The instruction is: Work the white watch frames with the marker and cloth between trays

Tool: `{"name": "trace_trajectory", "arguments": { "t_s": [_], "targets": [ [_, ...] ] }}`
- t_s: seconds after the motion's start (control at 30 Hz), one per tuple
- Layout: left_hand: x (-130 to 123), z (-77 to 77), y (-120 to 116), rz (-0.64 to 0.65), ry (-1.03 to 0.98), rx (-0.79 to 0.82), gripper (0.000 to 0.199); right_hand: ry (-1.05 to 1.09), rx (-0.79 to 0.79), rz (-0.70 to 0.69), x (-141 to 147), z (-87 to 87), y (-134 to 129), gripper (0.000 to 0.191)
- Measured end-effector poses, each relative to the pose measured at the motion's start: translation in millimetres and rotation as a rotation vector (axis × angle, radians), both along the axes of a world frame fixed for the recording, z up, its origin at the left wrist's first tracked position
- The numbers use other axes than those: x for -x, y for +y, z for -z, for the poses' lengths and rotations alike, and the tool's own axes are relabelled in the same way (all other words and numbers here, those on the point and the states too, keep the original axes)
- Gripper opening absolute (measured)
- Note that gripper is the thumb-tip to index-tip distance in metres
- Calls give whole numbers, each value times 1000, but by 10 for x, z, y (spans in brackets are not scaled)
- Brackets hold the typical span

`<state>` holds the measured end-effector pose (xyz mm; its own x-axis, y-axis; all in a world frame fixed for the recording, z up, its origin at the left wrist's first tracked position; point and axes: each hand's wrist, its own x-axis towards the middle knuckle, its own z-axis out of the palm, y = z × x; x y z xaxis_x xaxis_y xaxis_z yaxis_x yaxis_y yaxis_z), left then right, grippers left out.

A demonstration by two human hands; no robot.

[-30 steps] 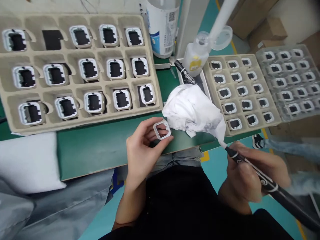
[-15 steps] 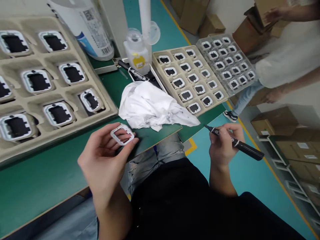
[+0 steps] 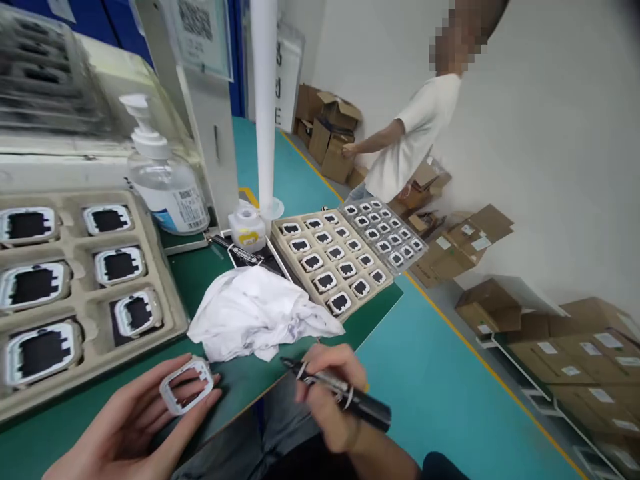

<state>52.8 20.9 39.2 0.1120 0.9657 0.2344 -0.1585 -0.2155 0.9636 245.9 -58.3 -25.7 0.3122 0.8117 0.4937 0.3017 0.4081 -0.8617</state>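
Between the fingers and thumb of my left hand (image 3: 145, 420) is a small white square frame (image 3: 169, 398) with an open middle. My right hand (image 3: 333, 393) grips a black marker (image 3: 367, 405), its dark tip pointing left toward the frame, some distance apart from it. A crumpled white cloth (image 3: 250, 307) lies on the green table just beyond both hands. To the left, a beige tray (image 3: 93, 331) holds several white-rimmed pieces with dark centres. Another beige tray (image 3: 325, 253) of similar pieces sits past the cloth, beside a clear plastic tray (image 3: 400, 263).
A pump bottle (image 3: 175, 193), a small white bottle with a yellow label (image 3: 247, 230) and another marker (image 3: 233, 249) are behind the cloth. A white pole (image 3: 265, 100) rises there. Beyond the table are a person in a white shirt (image 3: 415, 133) and cardboard boxes (image 3: 490, 303).
The view has swung up and to the right. My right hand with the marker is closer to my left hand and the frame. The person now stands farther off, by the boxes.
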Motion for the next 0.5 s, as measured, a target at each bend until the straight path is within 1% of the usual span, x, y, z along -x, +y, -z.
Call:
{"name": "trace_trajectory", "arguments": {
  "t_s": [0.07, 0.13, 0.17, 0.23, 0.3, 0.33, 0.4, 0.47, 0.5],
  "targets": [
    [-79, -24, 55, -26, 7, 3, 86, -20, -81, -57, 164, -17, 171, 28],
    [-72, 56, 99, -65, 24, 30, 88, -23, -118, -77, 300, -64, 348, 20],
    [-34, 127, 106, -92, 36, 56, 86, -22, -117, -82, 355, -93, 426, 17],
    [87, 281, 73, -159, 59, 128, 73, -7, -98, -99, 439, -150, 542, 16],
    [207, 389, -15, -217, 67, 206, 59, 47, -83, -103, 491, -194, 603, 23],
    [245, 417, -63, -234, 54, 230, 55, 77, -61, -128, 506, -204, 622, 24],
    [270, 436, -123, -242, -16, 261, 56, 130, -72, -185, 519, -196, 658, 21],
    [252, 441, -118, -233, -71, 280, 57, 154, -46, -245, 521, -159, 704, 23],
    [240, 442, -103, -219, -90, 278, 56, 178, -78, -243, 523, -140, 730, 23]
  ]
}}
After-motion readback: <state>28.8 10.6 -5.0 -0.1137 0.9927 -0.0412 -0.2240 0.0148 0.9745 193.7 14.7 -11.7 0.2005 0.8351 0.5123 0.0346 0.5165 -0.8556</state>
